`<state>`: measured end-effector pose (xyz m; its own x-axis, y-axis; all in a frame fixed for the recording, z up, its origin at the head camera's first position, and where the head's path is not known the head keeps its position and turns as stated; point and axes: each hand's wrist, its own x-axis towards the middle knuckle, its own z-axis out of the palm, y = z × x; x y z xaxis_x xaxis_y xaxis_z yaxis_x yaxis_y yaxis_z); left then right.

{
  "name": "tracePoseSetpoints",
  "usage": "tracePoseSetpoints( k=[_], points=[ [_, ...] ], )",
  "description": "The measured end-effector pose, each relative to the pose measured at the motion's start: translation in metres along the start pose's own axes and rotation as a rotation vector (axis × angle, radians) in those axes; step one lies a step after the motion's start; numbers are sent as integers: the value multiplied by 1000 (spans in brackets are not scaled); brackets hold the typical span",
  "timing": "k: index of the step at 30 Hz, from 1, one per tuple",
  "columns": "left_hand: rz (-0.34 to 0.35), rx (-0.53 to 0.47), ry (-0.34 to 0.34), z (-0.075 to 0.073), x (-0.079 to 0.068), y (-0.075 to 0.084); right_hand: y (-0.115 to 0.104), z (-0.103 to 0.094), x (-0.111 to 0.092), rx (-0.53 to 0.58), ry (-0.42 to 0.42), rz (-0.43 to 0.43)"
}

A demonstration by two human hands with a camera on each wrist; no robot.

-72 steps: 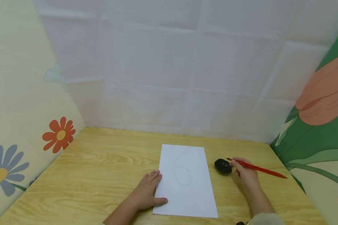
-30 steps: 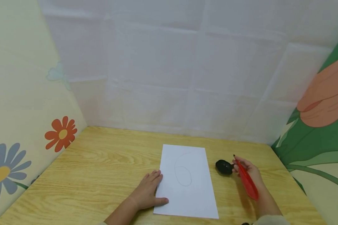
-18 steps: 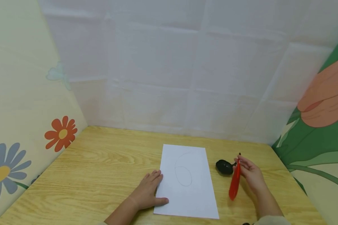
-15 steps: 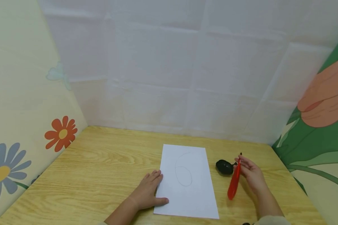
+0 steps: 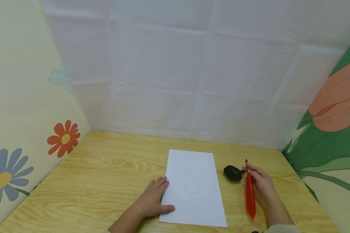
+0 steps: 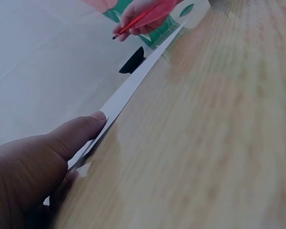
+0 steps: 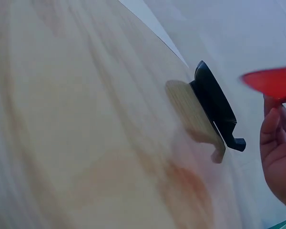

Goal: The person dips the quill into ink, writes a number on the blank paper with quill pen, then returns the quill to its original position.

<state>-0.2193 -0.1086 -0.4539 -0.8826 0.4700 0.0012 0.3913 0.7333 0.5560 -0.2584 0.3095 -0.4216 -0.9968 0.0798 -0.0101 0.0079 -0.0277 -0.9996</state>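
My left hand (image 5: 152, 200) lies spread on the left edge of a white sheet of paper (image 5: 199, 207), thumb on the sheet. A thin curved line like a 6 is drawn on the paper. To the right, my right hand (image 5: 262, 183) pinches a red pen (image 5: 250, 199) near its dark tip. The tip points to the far side, and the broad, feather-shaped body tapers back toward me above the table. Just left of these fingers sits a shiny black oval dish (image 5: 232, 173); its short handle (image 7: 237, 144) shows in the right wrist view.
The wood-grain table (image 5: 113, 165) ends at a white cloth backdrop (image 5: 163, 81). Flower-printed panels stand at the left (image 5: 20, 97) and right (image 5: 332, 152). A small dark object (image 5: 254, 231) peeks in at the bottom edge, beside the right sleeve.
The pen has turned in my right hand's fingers, from lying out to the right to pointing its broad end toward me. My left hand, paper and dish have stayed put.
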Motion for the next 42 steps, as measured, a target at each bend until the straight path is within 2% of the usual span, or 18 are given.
tracePoseSetpoints(
  k=[7, 13, 20, 27, 35, 42],
  points=[
    [6, 5, 6, 1, 0, -1, 1, 0, -2, -270, 68, 4],
    [9, 6, 6, 0, 0, 0, 2, 1, 0, -393, 99, 16],
    [11, 2, 8, -2, -1, 2, 9, 0, 5, -559, 131, 83],
    [12, 6, 10, -2, 1, 3, 13, -2, 5, -761, 121, 55],
    [16, 2, 15, -2, 2, 4, 11, -1, 4, -882, 116, 3],
    [23, 1, 14, -1, 4, 4, 11, -2, 4, -905, 116, -3]
  ],
)
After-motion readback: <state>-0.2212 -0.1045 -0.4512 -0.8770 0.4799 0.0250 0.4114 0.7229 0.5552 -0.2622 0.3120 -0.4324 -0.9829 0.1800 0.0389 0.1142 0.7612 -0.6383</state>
